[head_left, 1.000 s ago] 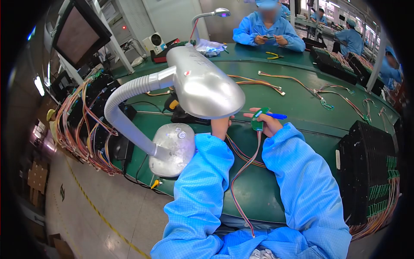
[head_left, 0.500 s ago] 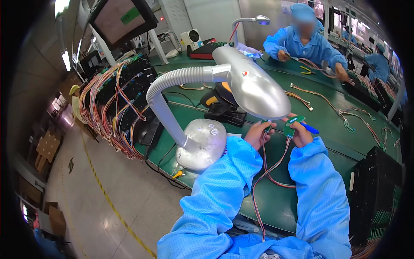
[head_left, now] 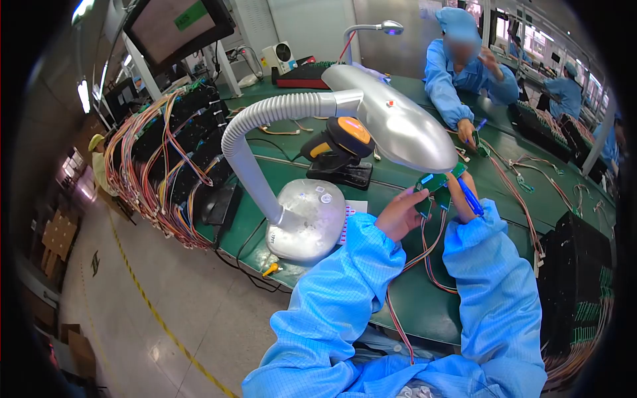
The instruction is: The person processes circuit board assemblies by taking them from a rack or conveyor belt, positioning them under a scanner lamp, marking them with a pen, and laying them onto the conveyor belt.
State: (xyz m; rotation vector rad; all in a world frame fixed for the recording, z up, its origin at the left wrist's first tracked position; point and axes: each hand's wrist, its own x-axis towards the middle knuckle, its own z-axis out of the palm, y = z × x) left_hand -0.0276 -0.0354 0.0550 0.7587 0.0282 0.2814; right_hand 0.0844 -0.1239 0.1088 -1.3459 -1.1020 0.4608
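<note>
Beneath the head of a silver gooseneck lamp [head_left: 405, 126], my left hand [head_left: 400, 215] pinches a small green circuit board [head_left: 431, 181]. My right hand [head_left: 461, 196] is beside it, closed on another green board [head_left: 458, 171] and a blue pen [head_left: 470, 196]. The boards are close together, and whether they touch is unclear. Red, white and dark wires [head_left: 431, 249] hang from them over the green table and down toward my lap. Parts of the fingers are hidden behind the boards.
An orange and black scanner [head_left: 348, 136] stands behind the lamp base [head_left: 306, 219]. Racks with bundled wires [head_left: 152, 159] are at left, a black rack [head_left: 574, 278] at right. Across the table [head_left: 265, 159] a co-worker [head_left: 458, 66] holds a board. Loose harnesses lie at right.
My left hand came out from under the lamp with a board and moved up to my right hand. The view turned left. The co-worker reached aside and now holds a board with wires.
</note>
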